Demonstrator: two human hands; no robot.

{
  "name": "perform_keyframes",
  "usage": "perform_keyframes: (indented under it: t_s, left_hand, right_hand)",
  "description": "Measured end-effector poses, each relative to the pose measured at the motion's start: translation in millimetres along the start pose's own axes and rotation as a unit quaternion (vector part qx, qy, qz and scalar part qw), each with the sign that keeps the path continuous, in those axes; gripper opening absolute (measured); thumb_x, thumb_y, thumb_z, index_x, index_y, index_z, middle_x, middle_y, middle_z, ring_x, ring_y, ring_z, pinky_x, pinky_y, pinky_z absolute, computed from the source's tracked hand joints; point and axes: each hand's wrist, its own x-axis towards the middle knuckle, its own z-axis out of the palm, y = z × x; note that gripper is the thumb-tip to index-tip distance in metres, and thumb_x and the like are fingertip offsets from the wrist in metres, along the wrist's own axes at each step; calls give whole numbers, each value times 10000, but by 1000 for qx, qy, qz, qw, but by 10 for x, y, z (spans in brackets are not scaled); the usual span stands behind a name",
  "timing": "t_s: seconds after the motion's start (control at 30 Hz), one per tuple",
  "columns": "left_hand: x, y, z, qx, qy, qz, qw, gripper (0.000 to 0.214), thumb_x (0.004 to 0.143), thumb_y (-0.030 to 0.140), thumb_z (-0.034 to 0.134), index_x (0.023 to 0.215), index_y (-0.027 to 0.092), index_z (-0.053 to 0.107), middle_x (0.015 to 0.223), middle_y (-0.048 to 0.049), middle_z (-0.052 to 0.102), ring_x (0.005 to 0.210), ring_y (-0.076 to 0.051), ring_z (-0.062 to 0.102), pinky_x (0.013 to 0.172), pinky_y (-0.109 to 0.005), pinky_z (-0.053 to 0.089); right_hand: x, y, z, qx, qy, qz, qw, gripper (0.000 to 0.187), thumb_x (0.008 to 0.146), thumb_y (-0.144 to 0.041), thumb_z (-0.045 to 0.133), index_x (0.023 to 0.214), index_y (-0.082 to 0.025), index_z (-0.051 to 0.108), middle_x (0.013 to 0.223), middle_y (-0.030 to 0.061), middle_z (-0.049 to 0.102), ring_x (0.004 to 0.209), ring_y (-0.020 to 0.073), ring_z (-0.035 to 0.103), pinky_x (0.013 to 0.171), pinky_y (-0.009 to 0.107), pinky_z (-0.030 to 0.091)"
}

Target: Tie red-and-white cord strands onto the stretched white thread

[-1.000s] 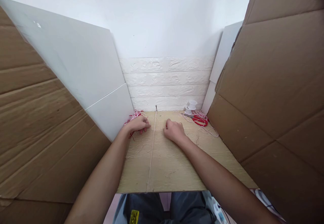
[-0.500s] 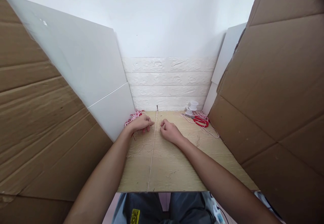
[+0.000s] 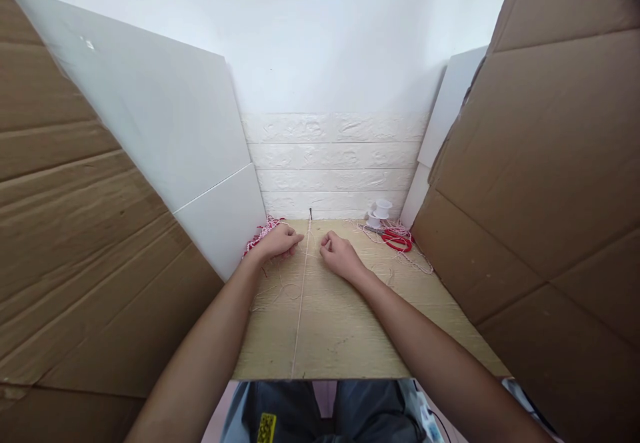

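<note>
A pale cord (image 3: pixel 301 303) runs taut from a small nail (image 3: pixel 311 213) at the back down to the table's front edge. To its left, my left hand (image 3: pixel 281 241) is closed in a pinch, thumb and forefinger pointing at the cord. On the other side my right hand (image 3: pixel 341 256) is also pinched, a little apart from the cord. A very fine thread seems to span between the two hands across the cord, and both appear to grip it; its ends in my fingers are hidden. Loose thin thread curls on the wood below my left hand.
Red-and-white cords (image 3: pixel 257 236) lie heaped behind my left wrist. At the back right are red-handled scissors (image 3: pixel 399 240), white spools (image 3: pixel 383 209) and more tangled cord (image 3: pixel 417 263). Cardboard panels (image 3: pixel 540 163) flank the wooden table (image 3: pixel 350 343); a white wall (image 3: pixel 335 156) stands behind.
My right hand has shifted slightly right and up, away from the cord. The fingers of my left hand have curled in more. The gap between the hands is wider.
</note>
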Motion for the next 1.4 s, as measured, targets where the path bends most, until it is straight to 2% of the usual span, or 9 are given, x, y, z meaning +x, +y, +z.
perform_keyframes:
  t_s: [0.1, 0.2, 0.3, 0.47, 0.7, 0.87, 1.1, 1.27, 1.4]
  left_hand:
    - [30, -1, 52, -36, -9, -4, 999, 458, 800, 577, 585, 571, 181, 556, 519, -50, 603, 418, -132, 518, 406, -248, 351]
    - [63, -33, 87, -52, -42, -14, 998, 470, 768, 593, 622, 570, 170, 568, 571, -74, 638, 469, -150, 572, 446, -256, 422]
    - [64, -48, 83, -33, -49, -23, 998, 488, 763, 601, 622, 551, 164, 571, 553, -79, 632, 451, -149, 566, 455, -266, 445]
    - [2, -11, 28, 15, -48, -20, 999, 474, 791, 586, 583, 573, 167, 550, 574, -91, 646, 459, -169, 587, 450, -281, 449]
    - [-33, -8, -35, 4, -122, -1, 993, 453, 701, 582, 688, 838, 153, 636, 676, -58, 673, 532, -162, 617, 472, -253, 451]
    - [-12, -24, -38, 6, -154, 15, 988, 353, 668, 457, 718, 823, 145, 661, 632, -24, 621, 517, -137, 575, 482, -246, 437]
    - [-11, -51, -72, 25, -143, -4, 989, 237, 666, 361, 661, 758, 143, 658, 607, -10, 573, 476, -123, 493, 438, -249, 342]
    - [25, -42, -45, 40, -93, 66, 993, 283, 693, 403, 651, 805, 148, 702, 642, 0, 574, 576, -133, 486, 522, -251, 341]
    - [70, -60, 7, 41, -97, 97, 990, 256, 690, 362, 616, 778, 144, 717, 682, -6, 606, 641, -146, 505, 581, -252, 357]
  right_hand:
    - [-14, -19, 49, 64, -13, -54, 996, 193, 855, -212, 464, 1038, -215, 523, 704, -33, 584, 665, 146, 546, 615, 227, 340]
    - [-24, -16, 84, 70, -40, -72, 994, 227, 835, -195, 483, 1059, -218, 512, 659, -54, 544, 639, 143, 526, 598, 222, 326]
    - [-22, 8, 83, 42, -40, -58, 997, 243, 826, -188, 497, 1068, -213, 512, 671, -40, 562, 668, 153, 531, 599, 229, 309]
    - [-28, 19, 31, -13, -42, -18, 999, 223, 848, -226, 521, 1069, -204, 542, 829, 23, 649, 721, 159, 554, 601, 244, 287]
    - [-40, 7, 32, -63, -68, -36, 995, 143, 892, -336, 554, 967, -225, 604, 906, 30, 690, 796, 161, 585, 620, 248, 285]
    - [-16, 25, 65, -80, -66, -33, 994, 94, 888, -294, 543, 884, -230, 611, 886, 24, 699, 804, 166, 593, 625, 252, 288]
    - [-8, 52, 64, -86, -53, -25, 995, 46, 831, -221, 564, 835, -218, 610, 844, 27, 686, 774, 168, 577, 633, 258, 308]
    - [-4, 64, 123, -67, 6, -64, 996, 106, 826, -259, 618, 914, -203, 636, 940, 56, 664, 930, 188, 562, 800, 272, 364]
    - [30, 63, 207, -49, 21, -72, 996, 138, 850, -312, 635, 935, -210, 671, 973, 70, 634, 986, 196, 539, 878, 300, 362]
